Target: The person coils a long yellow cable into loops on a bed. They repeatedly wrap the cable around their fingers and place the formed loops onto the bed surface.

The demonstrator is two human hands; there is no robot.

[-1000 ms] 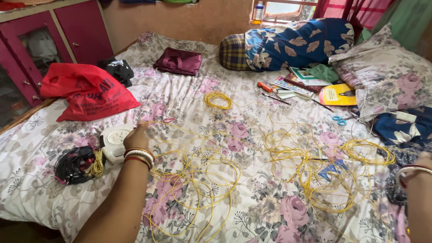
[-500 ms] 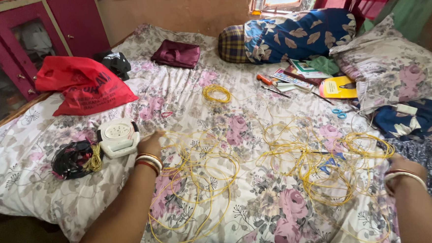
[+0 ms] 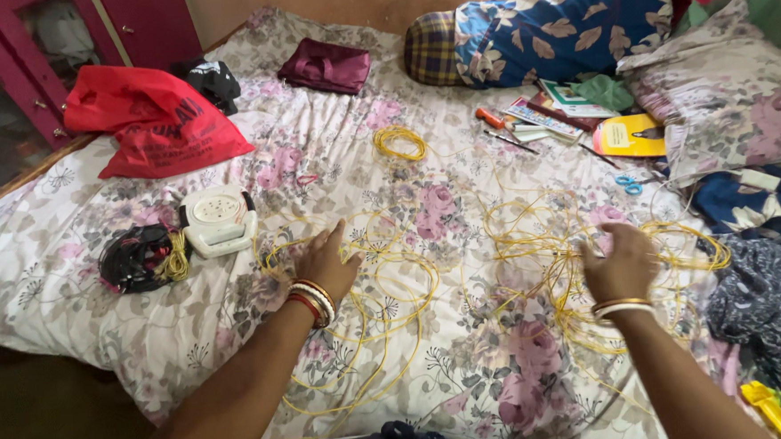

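Note:
Loose loops of thin yellow wire (image 3: 394,290) lie spread over a floral bedsheet (image 3: 469,367). My left hand (image 3: 326,263) rests flat on the left heap of loops, fingers spread. Over the tangled right heap (image 3: 543,238) is my right hand (image 3: 622,261), fingers curled among the strands; whether it grips any is unclear. A small neat coil of yellow wire (image 3: 400,142) lies farther up the bed.
A white round-dial box (image 3: 219,220) and a black cable bundle (image 3: 139,257) lie left of my left hand. A red bag (image 3: 149,123), maroon cloth (image 3: 324,65), books, a yellow booklet (image 3: 631,136), blue scissors (image 3: 626,183) and pillows (image 3: 722,95) sit farther back.
My left hand slid back from near the white box onto the yellow loops. My right hand moved in from the right edge onto the tangled heap. The view tilted downward.

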